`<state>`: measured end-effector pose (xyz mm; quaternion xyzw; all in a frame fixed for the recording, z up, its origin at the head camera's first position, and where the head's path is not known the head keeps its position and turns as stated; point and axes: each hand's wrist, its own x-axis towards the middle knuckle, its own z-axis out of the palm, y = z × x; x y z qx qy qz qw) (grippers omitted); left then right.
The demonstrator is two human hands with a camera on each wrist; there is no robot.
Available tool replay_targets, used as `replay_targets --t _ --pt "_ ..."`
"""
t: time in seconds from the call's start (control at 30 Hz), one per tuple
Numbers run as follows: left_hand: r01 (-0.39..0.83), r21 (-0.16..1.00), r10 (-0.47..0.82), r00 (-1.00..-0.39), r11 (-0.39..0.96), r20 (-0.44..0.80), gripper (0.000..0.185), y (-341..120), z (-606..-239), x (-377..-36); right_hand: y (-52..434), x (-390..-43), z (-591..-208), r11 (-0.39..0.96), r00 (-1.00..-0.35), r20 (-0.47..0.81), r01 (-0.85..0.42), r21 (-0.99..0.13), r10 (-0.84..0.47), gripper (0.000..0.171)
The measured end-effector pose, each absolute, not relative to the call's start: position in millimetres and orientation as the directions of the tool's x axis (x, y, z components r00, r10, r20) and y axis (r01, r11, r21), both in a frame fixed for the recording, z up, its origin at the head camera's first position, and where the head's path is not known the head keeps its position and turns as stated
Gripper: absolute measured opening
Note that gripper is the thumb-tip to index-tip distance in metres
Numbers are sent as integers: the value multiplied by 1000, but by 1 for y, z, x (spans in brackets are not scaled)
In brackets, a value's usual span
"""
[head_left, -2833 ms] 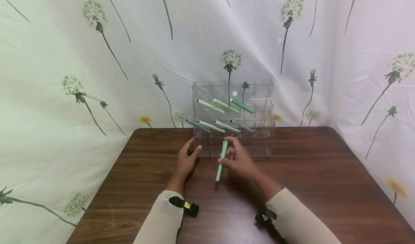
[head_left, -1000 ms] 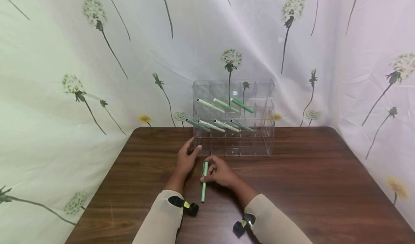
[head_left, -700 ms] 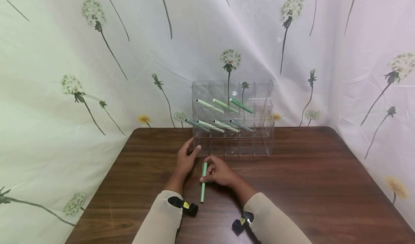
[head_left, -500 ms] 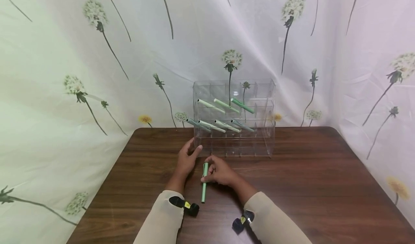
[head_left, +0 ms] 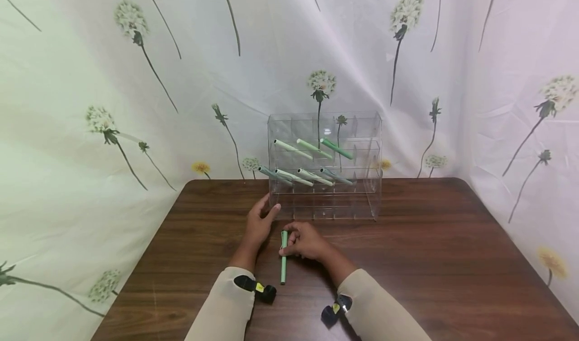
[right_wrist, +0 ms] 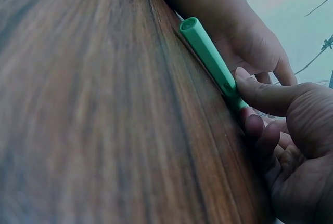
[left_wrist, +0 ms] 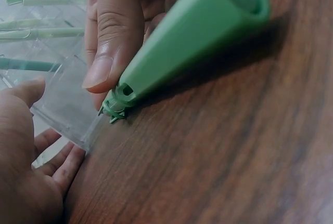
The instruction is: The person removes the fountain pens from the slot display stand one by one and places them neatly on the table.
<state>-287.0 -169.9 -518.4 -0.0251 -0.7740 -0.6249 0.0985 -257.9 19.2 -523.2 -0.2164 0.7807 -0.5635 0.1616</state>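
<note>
Green pen (head_left: 283, 257) lay flat on the wooden table (head_left: 429, 260), just before the clear rack (head_left: 325, 165) | your right hand (head_left: 305, 241) pinched its far end, fingers curled | your left hand (head_left: 259, 225) rested relaxed, fingertips touching the rack's corner, gripping nothing.

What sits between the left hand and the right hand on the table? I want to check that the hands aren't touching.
In the head view the green pen lies between the left hand and right hand, whose fingers pinch its far end.
</note>
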Motion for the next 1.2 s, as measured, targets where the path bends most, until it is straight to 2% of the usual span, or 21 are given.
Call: replay_targets --t 0.47,0.73,1.2 --pt "199 951 -63 -973 238 220 57 -174 -526 -291 25 -257 -520 266 -863 -21 -132 -955 -505 72" --pt "195 950 -66 -974 243 217 55 -170 -524 -290 30 -257 -520 224 -868 -4 -124 -967 -496 68" --pt "185 946 -76 -974 265 212 58 -174 -524 -289 38 -258 -508 231 -867 1 -134 -964 -498 68"
